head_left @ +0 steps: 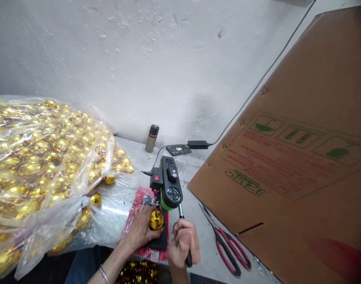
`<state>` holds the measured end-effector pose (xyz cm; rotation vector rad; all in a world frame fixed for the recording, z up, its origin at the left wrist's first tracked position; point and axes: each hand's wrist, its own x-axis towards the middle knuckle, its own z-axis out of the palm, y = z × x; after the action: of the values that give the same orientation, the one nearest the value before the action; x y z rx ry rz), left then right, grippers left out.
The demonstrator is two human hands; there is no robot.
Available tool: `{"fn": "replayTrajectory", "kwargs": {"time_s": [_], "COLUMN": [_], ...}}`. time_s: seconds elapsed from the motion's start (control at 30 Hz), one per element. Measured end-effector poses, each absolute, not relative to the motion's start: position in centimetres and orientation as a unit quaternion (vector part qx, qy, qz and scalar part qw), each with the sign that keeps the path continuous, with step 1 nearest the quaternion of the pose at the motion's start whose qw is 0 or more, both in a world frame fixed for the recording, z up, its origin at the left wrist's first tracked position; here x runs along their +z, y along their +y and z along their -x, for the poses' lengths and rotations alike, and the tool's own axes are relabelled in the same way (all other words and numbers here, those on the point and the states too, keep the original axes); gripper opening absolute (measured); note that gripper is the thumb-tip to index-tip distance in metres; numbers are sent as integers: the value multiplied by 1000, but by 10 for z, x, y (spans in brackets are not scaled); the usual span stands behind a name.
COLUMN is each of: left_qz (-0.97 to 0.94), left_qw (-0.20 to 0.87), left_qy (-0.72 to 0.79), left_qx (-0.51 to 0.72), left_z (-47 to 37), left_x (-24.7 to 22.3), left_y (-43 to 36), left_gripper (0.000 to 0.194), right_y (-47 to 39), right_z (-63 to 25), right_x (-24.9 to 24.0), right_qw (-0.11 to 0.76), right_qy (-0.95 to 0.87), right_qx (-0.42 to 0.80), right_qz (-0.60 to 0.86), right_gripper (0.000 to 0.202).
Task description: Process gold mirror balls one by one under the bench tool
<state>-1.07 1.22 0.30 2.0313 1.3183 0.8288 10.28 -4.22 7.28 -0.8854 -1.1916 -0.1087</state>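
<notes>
My left hand point(141, 227) holds a shiny gold ball point(156, 219) between thumb and fingers, at the front of a small black and green machine point(171, 183). The machine has a red switch and stands on a black base over red plastic point(154, 254). My right hand point(184, 242) is wrapped round the black grip of the machine's metal lever point(180, 211), just right of the ball. The contact between ball and machine is partly hidden by the machine's head.
A clear bag of gold balls point(50, 154) covers the left side. A large carton point(287, 150) leans at the right, with red-handled scissors point(227, 246) beside it. Behind the machine are a bottle point(152, 139), a black phone-like object point(178, 150) and a power adapter point(198, 144) with its cable.
</notes>
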Motion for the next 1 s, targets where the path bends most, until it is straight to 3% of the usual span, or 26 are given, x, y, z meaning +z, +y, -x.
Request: {"fn": "replayTrajectory", "kwargs": {"time_s": [0.33,0.57,0.73,0.8,0.87,1.0], "left_qz": [-760,-758,-807,-807,-771,-686], "left_qw": [297,302,258,200,118,27], "left_qy": [494,508,469,499,587,718], "left_qx": [300,278,250,246,217,113], "left_z": [13,14,46,68,89,118], "left_x": [7,11,10,23,44,81], "left_y": [12,4,-8,0,21,78], "left_gripper": [55,62,91,76,47,36], "right_y": [-42,-54,-53,-53,-54,-54], "right_z": [-108,-112,-111,-110,-109,-109], "right_x": [47,136,167,159,147,134], "right_qw": [691,678,663,668,673,681], "right_qy": [-597,-570,-589,-589,-587,-585], "right_qx": [-92,8,7,8,15,16], "right_qz": [396,464,461,455,450,440], "right_gripper": [37,32,35,34,31,28]}}
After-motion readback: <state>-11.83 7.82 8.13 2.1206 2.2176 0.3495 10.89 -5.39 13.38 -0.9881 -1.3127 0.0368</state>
